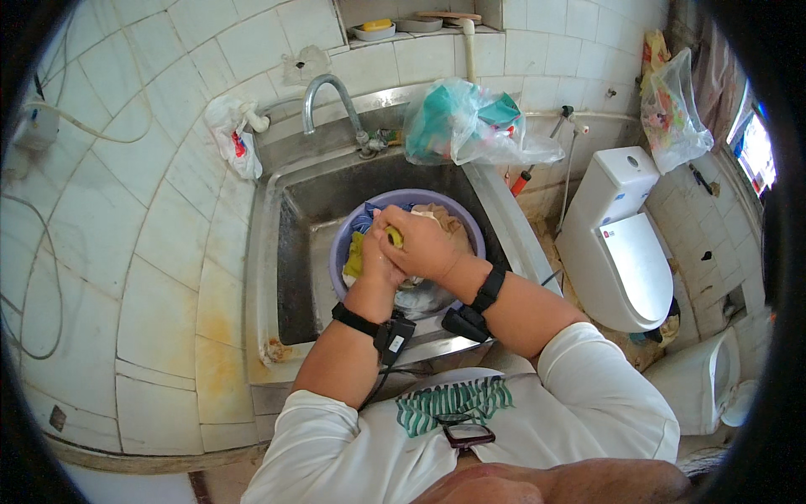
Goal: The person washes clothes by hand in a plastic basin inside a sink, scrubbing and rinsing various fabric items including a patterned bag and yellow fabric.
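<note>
Both my hands meet above a purple plastic basin (478, 236) that sits inside a stainless steel sink (302, 277). My right hand (423, 242) is closed around a bunched yellow-green cloth (395, 237), a bit of which shows in its curled fingers. Pressed against it, my left hand (380, 257) grips the same cloth, as far as I can see. Yellow-green fabric (356, 253) also hangs just left of my left hand; whether it is one piece is hidden. Blue patterned fabric (363, 220) and beige fabric (450, 222) lie in the basin, with water (425, 303) near its front.
A curved metal faucet (327, 82) rises behind the basin. Plastic bags (469, 123) rest on the sink's back right corner, and a white bag (236, 135) hangs at left. Yellow soap (376, 25) sits in a wall niche. A white toilet (620, 246) stands right.
</note>
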Demonstrator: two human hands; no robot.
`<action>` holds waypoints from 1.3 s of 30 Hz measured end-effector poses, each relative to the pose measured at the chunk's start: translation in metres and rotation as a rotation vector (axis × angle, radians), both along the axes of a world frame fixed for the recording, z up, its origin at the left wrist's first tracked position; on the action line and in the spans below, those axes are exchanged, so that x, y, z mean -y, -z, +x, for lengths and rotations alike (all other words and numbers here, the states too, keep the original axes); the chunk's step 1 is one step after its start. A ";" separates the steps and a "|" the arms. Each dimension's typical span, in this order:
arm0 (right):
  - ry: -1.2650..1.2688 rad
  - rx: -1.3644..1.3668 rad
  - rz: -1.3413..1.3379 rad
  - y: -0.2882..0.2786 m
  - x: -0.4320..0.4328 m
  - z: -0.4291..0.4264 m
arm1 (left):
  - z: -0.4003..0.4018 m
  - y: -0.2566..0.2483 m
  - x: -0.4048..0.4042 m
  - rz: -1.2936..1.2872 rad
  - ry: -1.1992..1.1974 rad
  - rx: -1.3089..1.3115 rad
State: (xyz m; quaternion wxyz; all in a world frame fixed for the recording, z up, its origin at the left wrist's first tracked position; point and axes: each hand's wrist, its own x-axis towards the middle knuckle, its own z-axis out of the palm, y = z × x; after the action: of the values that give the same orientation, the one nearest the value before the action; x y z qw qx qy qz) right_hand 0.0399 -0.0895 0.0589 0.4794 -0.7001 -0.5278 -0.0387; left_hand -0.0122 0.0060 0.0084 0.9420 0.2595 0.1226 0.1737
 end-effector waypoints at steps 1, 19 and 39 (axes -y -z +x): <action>-0.041 0.053 0.023 0.001 0.000 -0.003 | -0.001 0.000 0.000 0.006 -0.025 -0.004; -0.135 -0.080 -0.157 0.011 0.007 0.025 | 0.011 0.007 0.005 0.135 -0.099 -0.167; 0.070 -0.145 0.048 0.021 0.004 0.033 | 0.007 -0.017 0.019 0.230 -0.202 -0.234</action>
State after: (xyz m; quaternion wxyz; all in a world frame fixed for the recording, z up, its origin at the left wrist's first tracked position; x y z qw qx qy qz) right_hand 0.0731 -0.0932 0.0378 0.5312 -0.7074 -0.4660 -0.0174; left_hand -0.0048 -0.0126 0.0256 0.8633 0.3704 0.2360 0.2487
